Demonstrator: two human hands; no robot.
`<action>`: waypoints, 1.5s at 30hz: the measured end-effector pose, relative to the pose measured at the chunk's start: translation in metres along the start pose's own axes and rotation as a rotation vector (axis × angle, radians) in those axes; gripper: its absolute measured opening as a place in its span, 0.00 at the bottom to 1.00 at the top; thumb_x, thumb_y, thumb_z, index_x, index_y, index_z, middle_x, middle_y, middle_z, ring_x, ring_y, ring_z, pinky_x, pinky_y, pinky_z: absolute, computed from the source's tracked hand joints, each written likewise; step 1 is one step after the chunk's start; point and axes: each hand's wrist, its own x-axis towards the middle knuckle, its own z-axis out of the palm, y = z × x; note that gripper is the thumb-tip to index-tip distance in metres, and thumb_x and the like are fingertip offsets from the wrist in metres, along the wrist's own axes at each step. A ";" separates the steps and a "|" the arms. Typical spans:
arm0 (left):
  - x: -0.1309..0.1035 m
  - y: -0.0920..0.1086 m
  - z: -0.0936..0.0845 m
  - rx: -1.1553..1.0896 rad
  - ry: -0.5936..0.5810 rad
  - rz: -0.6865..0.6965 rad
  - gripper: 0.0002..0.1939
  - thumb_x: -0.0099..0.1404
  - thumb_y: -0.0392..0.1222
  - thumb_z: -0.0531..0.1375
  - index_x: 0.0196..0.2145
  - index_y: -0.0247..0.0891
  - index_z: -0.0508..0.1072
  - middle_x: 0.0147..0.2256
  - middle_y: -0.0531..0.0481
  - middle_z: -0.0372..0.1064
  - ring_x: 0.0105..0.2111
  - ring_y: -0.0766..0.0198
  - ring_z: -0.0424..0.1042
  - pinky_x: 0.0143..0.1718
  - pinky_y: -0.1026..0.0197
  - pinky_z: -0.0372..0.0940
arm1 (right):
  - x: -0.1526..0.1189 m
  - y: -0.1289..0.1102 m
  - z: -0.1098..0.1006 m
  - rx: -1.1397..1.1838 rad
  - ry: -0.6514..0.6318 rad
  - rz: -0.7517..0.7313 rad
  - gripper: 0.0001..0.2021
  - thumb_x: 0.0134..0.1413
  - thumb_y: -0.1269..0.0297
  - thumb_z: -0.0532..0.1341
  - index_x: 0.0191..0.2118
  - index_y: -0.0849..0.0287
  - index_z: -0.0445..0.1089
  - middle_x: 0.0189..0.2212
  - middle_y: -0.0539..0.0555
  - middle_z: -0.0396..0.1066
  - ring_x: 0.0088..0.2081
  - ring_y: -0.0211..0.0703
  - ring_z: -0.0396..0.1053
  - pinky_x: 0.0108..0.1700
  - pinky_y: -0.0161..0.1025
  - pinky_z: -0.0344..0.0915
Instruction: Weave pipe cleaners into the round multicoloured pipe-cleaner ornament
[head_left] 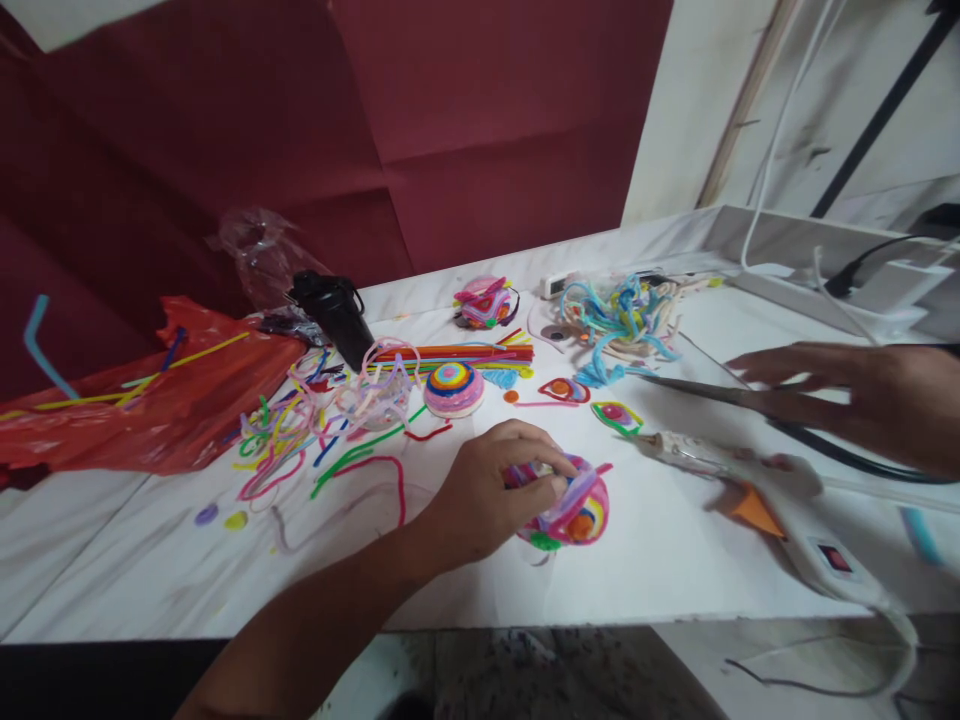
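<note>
My left hand is closed on a round craft piece covered in pink, purple, yellow and orange pipe cleaners, low over the table's front. Part of the piece is hidden by my fingers. At the right, my right hand is over a pair of scissors, fingers stretched and apart. The blades point left towards blue pipe cleaners, and the black handles pass beneath the hand. Just below lies a white glue gun, its nozzle facing left. Two eye-shaped pipe-cleaner pieces, one green-edged and one red-edged, lie between the hands.
A striped dome and another decorated ball stand behind. Loose pipe cleaners are spread on the left, near a black bottle and red plastic bag. A tangled pile lies at back right; the glue gun's cord hangs over the edge.
</note>
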 end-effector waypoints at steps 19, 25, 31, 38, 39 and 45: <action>-0.007 0.006 -0.002 -0.011 -0.041 -0.089 0.20 0.55 0.36 0.65 0.46 0.41 0.72 0.44 0.52 0.75 0.43 0.61 0.73 0.45 0.62 0.66 | -0.005 -0.132 0.046 0.946 -0.642 -0.025 0.26 0.41 0.37 0.67 0.28 0.60 0.74 0.24 0.49 0.68 0.28 0.38 0.61 0.30 0.36 0.60; 0.000 0.000 -0.017 -0.127 -0.164 -0.105 0.19 0.55 0.42 0.68 0.45 0.40 0.73 0.44 0.48 0.75 0.45 0.58 0.73 0.47 0.59 0.66 | 0.001 -0.132 0.044 0.978 -0.717 -0.010 0.27 0.38 0.37 0.69 0.29 0.61 0.73 0.26 0.51 0.69 0.29 0.39 0.62 0.32 0.36 0.61; 0.014 -0.006 -0.037 -0.278 -0.300 -0.177 0.14 0.58 0.39 0.66 0.42 0.37 0.75 0.43 0.45 0.75 0.45 0.61 0.74 0.46 0.61 0.67 | 0.004 -0.126 0.050 0.963 -0.726 -0.006 0.26 0.38 0.38 0.70 0.28 0.60 0.73 0.23 0.47 0.65 0.28 0.36 0.58 0.31 0.35 0.56; 0.027 -0.010 -0.043 -0.314 -0.324 -0.262 0.11 0.54 0.37 0.68 0.37 0.35 0.77 0.35 0.49 0.75 0.36 0.67 0.74 0.41 0.64 0.67 | 0.007 -0.126 0.052 0.929 -0.746 -0.014 0.25 0.38 0.39 0.69 0.27 0.60 0.73 0.22 0.46 0.61 0.27 0.36 0.55 0.31 0.35 0.53; 0.028 -0.009 -0.043 -0.312 -0.327 -0.267 0.11 0.54 0.37 0.68 0.36 0.35 0.77 0.34 0.49 0.75 0.35 0.67 0.74 0.41 0.64 0.67 | 0.008 -0.126 0.052 0.926 -0.749 -0.019 0.25 0.39 0.39 0.69 0.27 0.60 0.73 0.22 0.46 0.61 0.27 0.36 0.55 0.31 0.36 0.52; 0.033 -0.006 -0.041 -0.247 -0.343 -0.255 0.13 0.51 0.42 0.70 0.31 0.33 0.76 0.28 0.52 0.72 0.30 0.69 0.70 0.35 0.65 0.64 | 0.010 -0.127 0.052 0.906 -0.762 -0.035 0.25 0.39 0.39 0.69 0.27 0.60 0.72 0.21 0.45 0.58 0.27 0.36 0.52 0.30 0.36 0.50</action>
